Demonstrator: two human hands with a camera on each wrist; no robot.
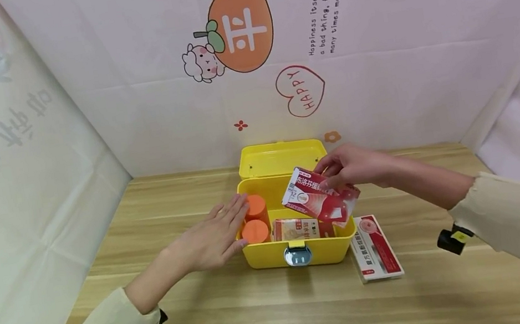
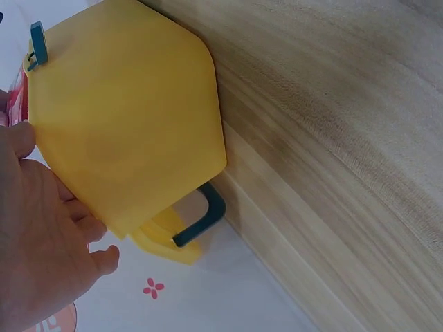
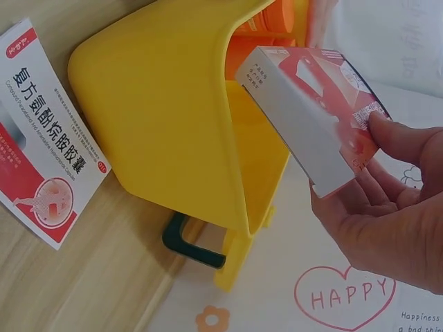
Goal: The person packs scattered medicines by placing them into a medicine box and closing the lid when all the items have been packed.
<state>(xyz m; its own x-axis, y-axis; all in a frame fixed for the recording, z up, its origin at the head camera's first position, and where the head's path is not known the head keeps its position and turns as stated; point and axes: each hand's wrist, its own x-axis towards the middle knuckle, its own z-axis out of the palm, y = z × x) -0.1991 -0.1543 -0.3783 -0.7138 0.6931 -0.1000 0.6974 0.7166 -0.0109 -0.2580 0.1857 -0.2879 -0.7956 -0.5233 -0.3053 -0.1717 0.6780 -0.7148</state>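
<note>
A yellow lidded case (image 1: 264, 255) stands on the table with its lid (image 1: 282, 158) tipped back. My right hand (image 1: 353, 166) pinches a red and white medicine box (image 1: 317, 195) above the right half of the case; the right wrist view shows thumb and fingers on the box's end. My left hand (image 1: 212, 233) rests at the case's left rim, fingers straight and close to two orange-capped bottles (image 1: 256, 232) inside. A smaller beige and red box (image 1: 295, 229) lies inside along the front wall, partly covered from above by the held box.
A white and red medicine box (image 1: 376, 248) lies flat on the wooden table (image 1: 243, 321), right of the case. A silver latch (image 1: 297, 255) hangs on the case's front. Behind stands a white printed cloth wall (image 1: 173, 124); a dark green handle (image 3: 194, 249) sits at the case's side.
</note>
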